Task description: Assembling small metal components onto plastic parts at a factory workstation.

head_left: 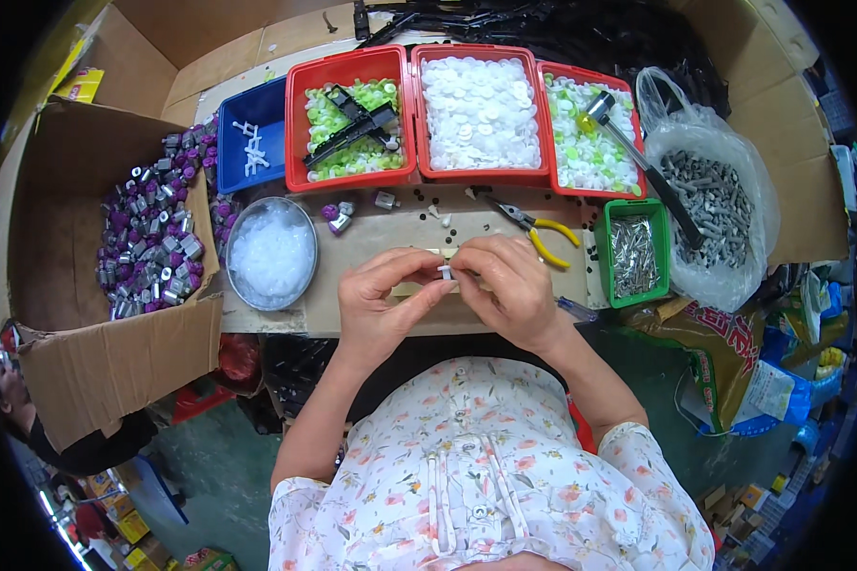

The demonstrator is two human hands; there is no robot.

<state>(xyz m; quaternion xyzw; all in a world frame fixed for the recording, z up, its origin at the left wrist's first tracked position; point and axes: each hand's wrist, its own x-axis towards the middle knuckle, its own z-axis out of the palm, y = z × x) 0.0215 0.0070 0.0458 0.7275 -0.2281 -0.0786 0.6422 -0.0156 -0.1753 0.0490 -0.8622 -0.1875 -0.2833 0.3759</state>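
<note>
At the near edge of the workbench, my left hand and my right hand meet, fingertips pinched together. Between them sits a small white plastic part, mostly covered by the fingers, so its full shape is hidden. A pale yellowish block shows partly just behind the fingertips. Pliers with yellow handles lie to the right of my right hand. Left of my left hand stands a round metal bowl holding a white, translucent substance.
Along the back stand a blue bin, a red bin of green pieces, a red bin of white discs and another red bin. A hammer leans by a green tray. A cardboard box holds purple-and-silver parts.
</note>
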